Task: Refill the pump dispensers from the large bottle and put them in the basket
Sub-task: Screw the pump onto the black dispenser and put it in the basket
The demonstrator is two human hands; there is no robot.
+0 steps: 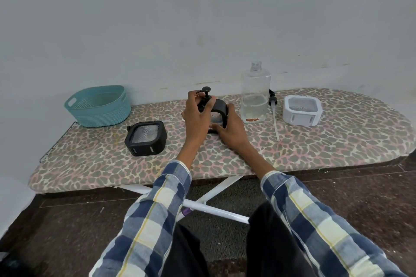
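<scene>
Black dispenser (217, 114) sits mid-frame on the ironing board (337, 141), steadied by the right hand (229, 130) wrapped around its body. Pump head (205, 94) is pinched by the left hand (197, 114), likely being screwed on. Large bottle (255, 96) is kept uncapped just right; basket (99, 105) waits upper left.

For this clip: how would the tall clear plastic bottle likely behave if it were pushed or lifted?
The tall clear plastic bottle stands upright, far taller than its base, so a push near the neck might tip it. Liquid fills only its lower part, so it is probably light with a low centre. Its neck has no cap, so tipping would likely spill onto the leopard-print ironing board.
</scene>
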